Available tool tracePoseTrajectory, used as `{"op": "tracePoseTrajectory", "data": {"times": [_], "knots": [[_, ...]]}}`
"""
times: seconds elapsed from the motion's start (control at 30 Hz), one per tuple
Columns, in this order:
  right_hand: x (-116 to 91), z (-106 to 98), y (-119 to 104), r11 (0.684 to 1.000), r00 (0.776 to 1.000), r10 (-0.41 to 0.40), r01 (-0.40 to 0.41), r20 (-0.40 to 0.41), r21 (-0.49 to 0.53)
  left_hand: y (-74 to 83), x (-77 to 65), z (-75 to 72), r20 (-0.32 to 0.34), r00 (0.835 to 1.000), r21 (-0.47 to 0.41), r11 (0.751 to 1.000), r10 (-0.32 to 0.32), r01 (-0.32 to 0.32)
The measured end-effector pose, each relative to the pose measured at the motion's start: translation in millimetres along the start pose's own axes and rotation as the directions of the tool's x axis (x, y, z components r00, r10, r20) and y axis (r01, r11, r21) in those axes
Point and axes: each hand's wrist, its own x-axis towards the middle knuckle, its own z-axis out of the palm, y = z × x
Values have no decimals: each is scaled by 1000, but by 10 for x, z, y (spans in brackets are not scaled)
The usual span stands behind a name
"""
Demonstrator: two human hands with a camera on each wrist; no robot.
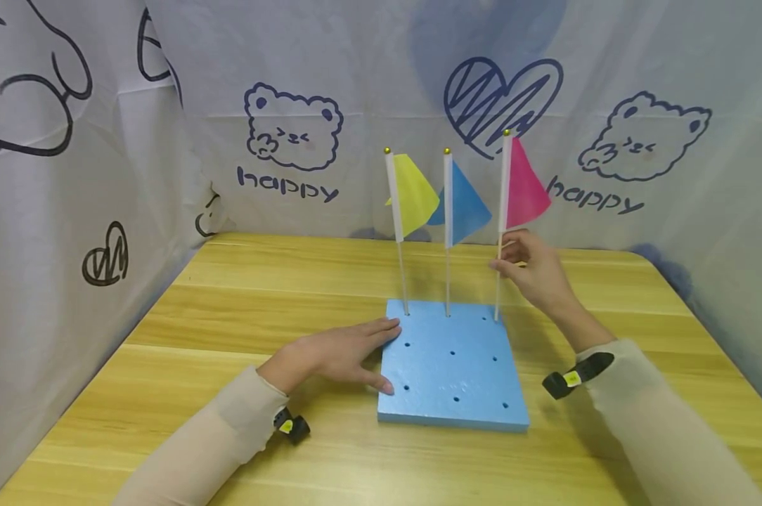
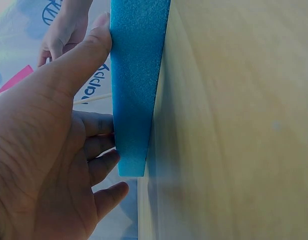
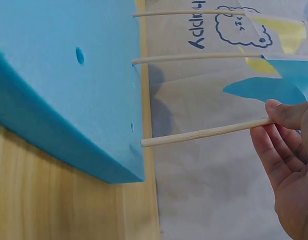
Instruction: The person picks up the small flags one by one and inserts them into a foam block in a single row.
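Note:
A blue foam board (image 1: 453, 372) with rows of small holes lies flat before me. My left hand (image 1: 349, 351) rests on its left edge, fingers and thumb extended. Between thumb and fingers, my right hand (image 1: 536, 270) pinches the thin wooden stick of a pink flag (image 1: 525, 186). In the right wrist view the stick's lower end (image 3: 146, 143) is outside any hole, close to the far right corner hole (image 3: 132, 127). A yellow flag (image 1: 412, 197) and a blue flag (image 1: 466, 207) stand upright in the board's far row, to the left.
The board lies on a wood-grain table (image 1: 242, 295). Behind the table hangs a pale curtain (image 1: 381, 63) with bear and heart drawings. Each wrist carries a small black strap device, one by the left sleeve (image 1: 292, 426), the other by the right (image 1: 573, 377).

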Motion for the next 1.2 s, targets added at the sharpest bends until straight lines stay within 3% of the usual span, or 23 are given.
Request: {"op": "tracePoseTrajectory", "data": {"times": [0.3, 0.83, 1.2], "knots": [[40, 117, -7, 1000, 1000, 22, -22, 20, 17, -5, -1, 7, -5, 1000, 2, 1000, 6, -6], [21, 215, 3, 997, 997, 46, -42, 63, -61, -22, 5, 18, -11, 1000, 1, 1000, 14, -14], [11, 240, 10, 996, 988, 51, -39, 146, -86, -11, -9, 9, -6, 1000, 3, 1000, 10, -10]]}}
